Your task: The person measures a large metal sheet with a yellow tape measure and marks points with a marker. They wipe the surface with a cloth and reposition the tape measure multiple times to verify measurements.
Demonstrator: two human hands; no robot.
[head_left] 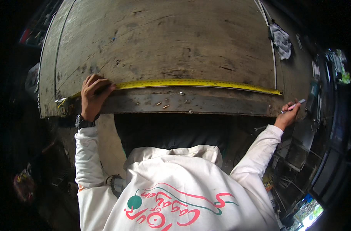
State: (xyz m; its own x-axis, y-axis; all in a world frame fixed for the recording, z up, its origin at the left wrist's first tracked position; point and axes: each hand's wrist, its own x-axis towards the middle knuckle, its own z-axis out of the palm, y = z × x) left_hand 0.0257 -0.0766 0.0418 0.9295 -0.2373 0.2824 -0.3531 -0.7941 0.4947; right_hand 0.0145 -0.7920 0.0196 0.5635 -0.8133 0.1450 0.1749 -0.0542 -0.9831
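Note:
A yellow tape measure point(194, 83) lies stretched across the worn wooden table point(164, 42), close to its near edge. My left hand point(93, 94) grips the blade near its left end with bent fingers. Just left of that hand sits the tape's case point(64, 107), partly in shadow. The blade's other end reaches a thin pale strip point(274, 65) at the right side of the table. Beyond the table's right front corner, my right hand point(288, 115) is closed around a slim white and pinkish pen point(294, 106), its tip pointing left toward the table.
A dark metal strip point(217, 104) with bolt heads runs along the near edge. Down the table's left side lies a thin rod point(59, 50). A crumpled grey cloth point(281, 41) rests at the right. Metal pieces and racks point(294, 154) crowd the lower right.

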